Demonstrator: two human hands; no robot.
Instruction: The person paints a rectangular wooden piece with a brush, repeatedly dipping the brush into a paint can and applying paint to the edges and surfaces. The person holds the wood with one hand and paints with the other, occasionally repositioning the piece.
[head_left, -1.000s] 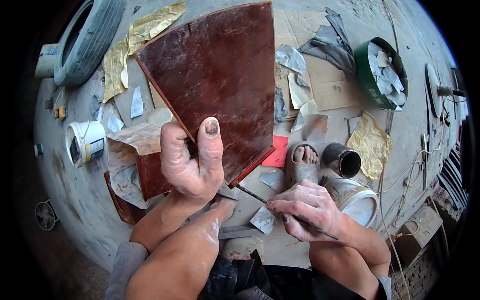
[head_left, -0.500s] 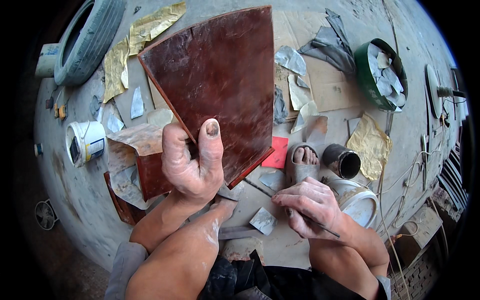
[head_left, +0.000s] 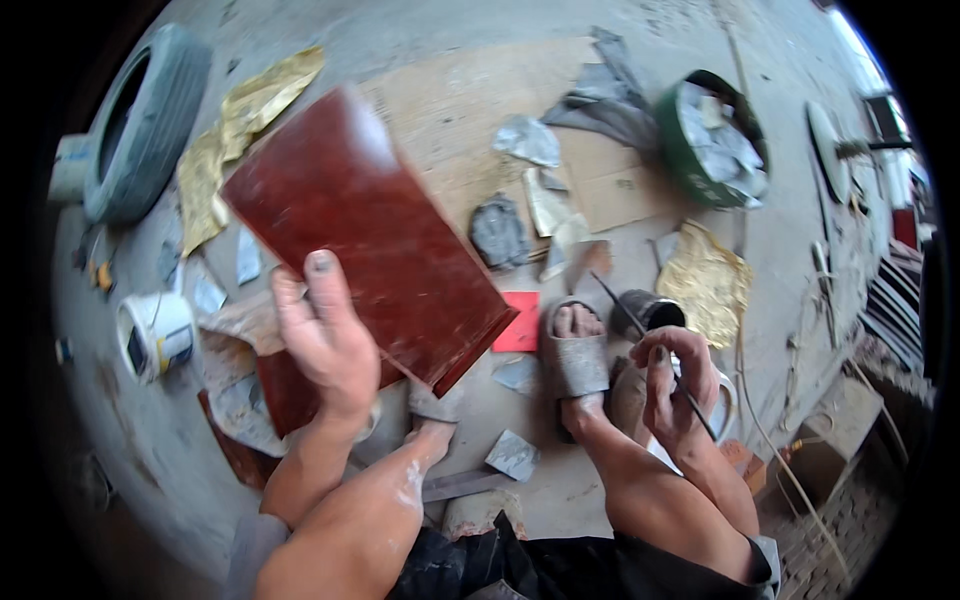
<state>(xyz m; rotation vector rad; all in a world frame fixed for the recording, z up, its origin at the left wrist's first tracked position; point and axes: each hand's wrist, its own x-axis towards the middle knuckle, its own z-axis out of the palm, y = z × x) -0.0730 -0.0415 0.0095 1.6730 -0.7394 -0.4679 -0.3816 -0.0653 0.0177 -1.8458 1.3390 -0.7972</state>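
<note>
My left hand (head_left: 335,350) grips a glossy red-brown wooden panel (head_left: 370,220) by its left edge, thumb and forefinger uppermost. The panel hangs tilted above the floor, a raised lip along its lower right end. Between the closed fingers of my right hand (head_left: 682,385) is a thin dark rod (head_left: 622,305), perhaps a slim brush; its upper end points up and left, close to a dark cup (head_left: 655,312). Under my left hand, another red-brown wooden piece (head_left: 285,395) is partly hidden by a dusty sheet.
Torn sandpaper pieces (head_left: 515,455) and a red square (head_left: 517,320) lie around my sandalled feet. Cardboard (head_left: 625,190) with a grey cloth (head_left: 605,95) lies ahead. A green tub (head_left: 690,175), a tyre (head_left: 165,110), a white pail (head_left: 155,335) and cables (head_left: 775,455) surround the spot.
The panel has turned and tilted, its top swinging left and its lipped end lowering. My right hand has moved right and up, beside the dark cup, and the rod is now steeper.
</note>
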